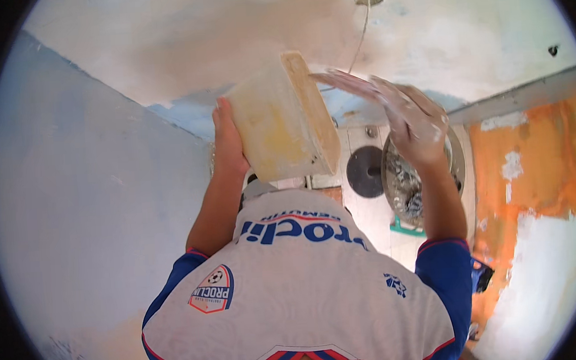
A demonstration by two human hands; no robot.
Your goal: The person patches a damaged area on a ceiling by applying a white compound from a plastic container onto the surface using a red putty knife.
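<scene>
My left hand (228, 141) is wrapped round the side of a pale, yellowish plastic container (268, 132). The container is tipped over toward the right, so its rim faces my right hand and its inside is mostly hidden. Whitish paste or dust smears the rim. My right hand (417, 120) is coated in white residue. Its fingers are stretched out and lie close together, with the tips beside the container's upper rim. Whether they touch it I cannot tell, and no tool shows in that hand.
Ahead stands a patchy plastered wall (226, 38) with a thin wire (362, 37) hanging down it. A bluish wall (84, 192) is close on the left. At right are an orange wall (536, 145) with white patches, a cluttered basin (400, 180) and a dark round object (365, 172) on the floor.
</scene>
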